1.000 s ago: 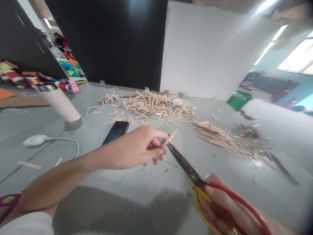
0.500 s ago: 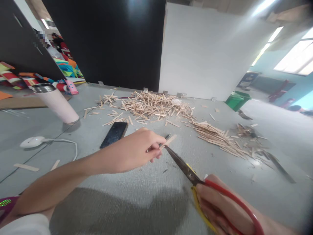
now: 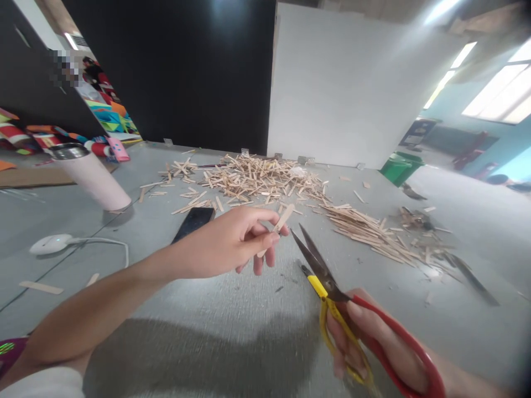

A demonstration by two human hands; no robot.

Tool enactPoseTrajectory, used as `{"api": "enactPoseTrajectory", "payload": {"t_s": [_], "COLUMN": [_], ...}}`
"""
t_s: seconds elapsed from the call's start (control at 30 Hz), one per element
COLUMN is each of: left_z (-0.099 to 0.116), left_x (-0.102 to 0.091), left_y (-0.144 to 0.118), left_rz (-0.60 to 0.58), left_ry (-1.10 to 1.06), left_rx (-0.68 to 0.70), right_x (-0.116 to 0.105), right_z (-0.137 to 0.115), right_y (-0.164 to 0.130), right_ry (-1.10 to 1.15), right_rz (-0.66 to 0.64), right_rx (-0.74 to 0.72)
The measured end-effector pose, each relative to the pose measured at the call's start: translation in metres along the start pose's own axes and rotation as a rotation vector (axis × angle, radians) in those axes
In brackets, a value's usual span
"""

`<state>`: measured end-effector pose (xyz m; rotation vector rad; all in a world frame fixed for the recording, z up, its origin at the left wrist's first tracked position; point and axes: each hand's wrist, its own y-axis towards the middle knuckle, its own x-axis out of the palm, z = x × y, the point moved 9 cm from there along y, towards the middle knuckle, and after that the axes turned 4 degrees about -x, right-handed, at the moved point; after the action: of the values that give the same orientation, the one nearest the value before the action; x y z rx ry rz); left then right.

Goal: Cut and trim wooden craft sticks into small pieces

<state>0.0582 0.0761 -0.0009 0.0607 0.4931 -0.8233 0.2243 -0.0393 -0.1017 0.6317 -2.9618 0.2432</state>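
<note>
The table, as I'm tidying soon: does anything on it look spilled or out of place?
The heap of wooden sticks looks spilled: its sticks lie crisscross before the black panel and white panel, strays around it.

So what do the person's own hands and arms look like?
The left hand and right hand show no glove or ring. The left forearm is uncovered; at lower left are white cloth and a purple item with green markings, possibly clothing.

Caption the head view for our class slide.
Left hand pinches a flat pale wooden stick; right hand grips open red-handled metal scissors.
</note>
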Motion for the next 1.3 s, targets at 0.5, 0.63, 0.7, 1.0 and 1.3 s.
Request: {"api": "enactPoseTrajectory", "payload": {"t_s": [0.5,0.63,0.7,1.0,1.3], "left_z": [0.006,0.005,0.006,0.009,0.005], "left_x": [-0.007,-0.007,-0.004,0.027,0.039], "left_y": [-0.011,-0.016,-0.017,-0.016,-0.019], "left_rz": [0.249,0.268,0.253,0.082,0.112], "left_ry": [-0.210,-0.246,-0.277,-0.263,-0.149], "left_rx": [0.053,0.070,0.073,0.141,0.140], "right_x": [0.006,0.010,0.009,0.007,0.012], "right_z": [-0.023,-0.026,-0.023,-0.019,-0.017], "right_y": [-0.008,-0.011,-0.013,-0.021,-0.027], "right_ry": [-0.144,-0.161,-0.160,-0.153,-0.119], "right_rz": [-0.048,-0.048,-0.032,-0.035,-0.030], "right_rx": [-0.059,-0.029,-0.015,-0.006,0.035]}}
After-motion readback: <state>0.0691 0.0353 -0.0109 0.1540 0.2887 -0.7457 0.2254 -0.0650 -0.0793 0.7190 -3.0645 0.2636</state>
